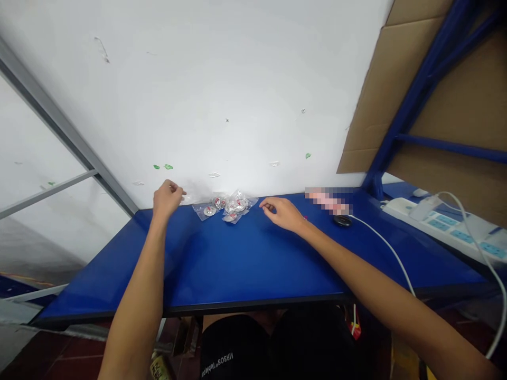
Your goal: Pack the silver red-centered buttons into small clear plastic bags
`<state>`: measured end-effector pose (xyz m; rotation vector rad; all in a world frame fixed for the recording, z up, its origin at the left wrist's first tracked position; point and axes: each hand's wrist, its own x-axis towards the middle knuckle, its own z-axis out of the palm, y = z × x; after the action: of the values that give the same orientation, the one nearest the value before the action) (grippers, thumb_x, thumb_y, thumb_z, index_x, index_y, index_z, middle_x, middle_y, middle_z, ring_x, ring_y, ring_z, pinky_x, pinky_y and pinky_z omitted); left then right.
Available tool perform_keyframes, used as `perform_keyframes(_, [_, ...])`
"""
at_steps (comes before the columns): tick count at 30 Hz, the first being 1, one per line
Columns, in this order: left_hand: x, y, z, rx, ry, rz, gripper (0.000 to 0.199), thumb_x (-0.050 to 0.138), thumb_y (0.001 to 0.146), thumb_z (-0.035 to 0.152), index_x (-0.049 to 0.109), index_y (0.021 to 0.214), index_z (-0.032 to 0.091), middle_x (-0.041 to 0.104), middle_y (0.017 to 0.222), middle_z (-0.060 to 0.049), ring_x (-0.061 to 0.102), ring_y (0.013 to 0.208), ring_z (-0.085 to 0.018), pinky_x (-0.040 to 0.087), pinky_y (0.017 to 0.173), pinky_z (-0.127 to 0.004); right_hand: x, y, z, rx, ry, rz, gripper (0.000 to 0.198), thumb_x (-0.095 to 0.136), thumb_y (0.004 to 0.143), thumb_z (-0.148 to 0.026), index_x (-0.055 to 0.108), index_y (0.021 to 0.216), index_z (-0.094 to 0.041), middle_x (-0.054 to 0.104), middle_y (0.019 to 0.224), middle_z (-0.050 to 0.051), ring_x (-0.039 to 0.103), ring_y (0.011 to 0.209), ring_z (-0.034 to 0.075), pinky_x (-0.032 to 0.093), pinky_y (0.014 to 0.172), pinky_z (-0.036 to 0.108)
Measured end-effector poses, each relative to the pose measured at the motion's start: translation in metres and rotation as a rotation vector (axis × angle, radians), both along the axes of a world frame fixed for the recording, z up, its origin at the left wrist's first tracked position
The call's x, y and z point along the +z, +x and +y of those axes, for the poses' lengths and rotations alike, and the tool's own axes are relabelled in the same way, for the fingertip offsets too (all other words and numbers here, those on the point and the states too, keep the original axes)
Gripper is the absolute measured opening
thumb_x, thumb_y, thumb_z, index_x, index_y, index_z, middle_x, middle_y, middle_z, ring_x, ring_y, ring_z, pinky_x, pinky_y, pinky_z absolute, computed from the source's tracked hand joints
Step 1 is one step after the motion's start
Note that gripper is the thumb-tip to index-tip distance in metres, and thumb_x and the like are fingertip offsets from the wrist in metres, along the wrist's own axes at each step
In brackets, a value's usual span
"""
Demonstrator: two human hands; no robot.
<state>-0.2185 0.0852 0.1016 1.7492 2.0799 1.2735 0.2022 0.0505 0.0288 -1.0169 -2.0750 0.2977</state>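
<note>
Several round metal discs with red marks, each in a clear plastic bag, lie in a loose pile at the back of the blue table. To the left of the pile, my left hand is raised with its fingers curled in; whatever may be in them is too small or see-through to make out. My right hand hovers at the pile's right side, near the bags. Its fingers are loosely bent, thumb and forefinger slightly apart, and nothing shows between them.
A white wall rises behind the blue table. On the right are a blurred pinkish item, a black oval object, a white cable and a white power strip. A blue metal frame stands beyond.
</note>
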Motion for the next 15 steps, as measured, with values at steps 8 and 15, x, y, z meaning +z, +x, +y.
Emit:
perform_keyframes(8, [-0.04,0.137,-0.016,-0.624,0.012,-0.417,0.038,0.075,0.084,0.043,0.058,0.11,0.021,0.08,0.09,-0.007,0.072,0.065,-0.017,0.054,0.055,-0.025,0.0,-0.001,0.002,0.009,-0.156,0.256,0.056,0.08,0.091,-0.05,0.06,0.138,-0.026,0.075,0.123,0.008,0.074,0.09,0.021,0.06,0.083,0.037])
perform_keyframes(15, [-0.068,0.182,-0.039,-0.789,-0.041,-0.391,0.039,0.079,0.089,0.052,0.068,0.107,0.019,0.083,0.1,-0.011,0.079,0.08,-0.025,0.059,0.057,-0.03,-0.016,-0.009,0.002,0.015,-0.155,0.142,0.051,0.077,0.094,-0.039,0.059,0.14,-0.026,0.077,0.106,0.004,0.074,0.083,0.02,0.057,0.078,0.033])
